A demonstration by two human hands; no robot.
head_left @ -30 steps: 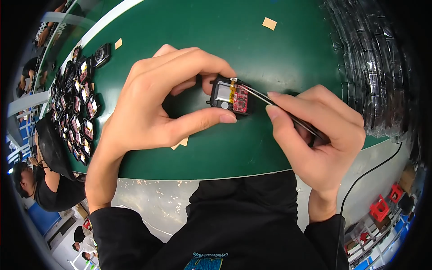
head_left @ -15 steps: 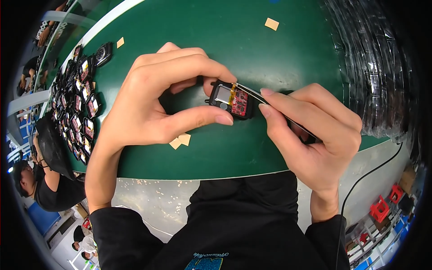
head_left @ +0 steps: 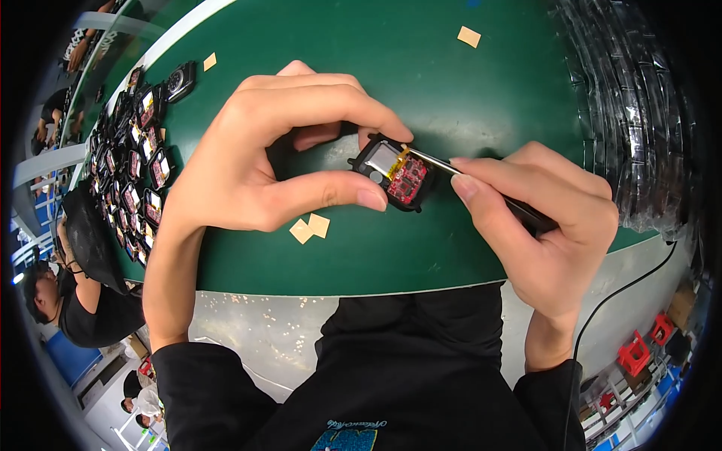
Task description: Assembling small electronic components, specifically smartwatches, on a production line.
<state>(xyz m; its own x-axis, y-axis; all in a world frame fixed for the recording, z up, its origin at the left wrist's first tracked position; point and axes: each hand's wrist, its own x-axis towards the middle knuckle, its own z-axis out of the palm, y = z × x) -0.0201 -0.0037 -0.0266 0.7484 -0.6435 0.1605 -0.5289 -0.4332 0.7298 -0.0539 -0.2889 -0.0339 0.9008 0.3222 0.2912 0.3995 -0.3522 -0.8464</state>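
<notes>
Clock positions are read from the middle of an open black device (head_left: 418, 201), with 12 at the top of the view. At a green workbench (head_left: 466, 248), a person in a black top (head_left: 421, 376) steadies the small casing between the hands. The left hand (head_left: 252, 154), at 9 o'clock, has thumb and forefinger clamped on its edges, the thumb at 7 and the forefinger between 12 and 1; its other fingers curl behind, partly hidden. The right hand (head_left: 553, 218), between 3 and 4, has thumb and forefinger closed on slim tweezers (head_left: 434, 160), whose tip reaches the 1 o'clock side of the device; whether it touches is too fine to tell. Inside the casing, a silver cell (head_left: 381, 158) sits beside a red circuit board (head_left: 410, 182), a yellow strip (head_left: 398, 164) between them. Whether the casing rests on the bench cannot be told.

A crowded heap of similar open devices (head_left: 139, 165) lies at 9, with a black round-faced unit (head_left: 180, 81) at its edge toward 10. Two tan paper squares (head_left: 310, 228) lie at 8, touching; another tan square (head_left: 468, 37) lies at 1. Clear plastic packaging (head_left: 632, 113) is stacked between 2 and 3. A co-worker (head_left: 94, 312) sits beyond the heap, between 8 and 9; red stools (head_left: 634, 353) stand at 4.
</notes>
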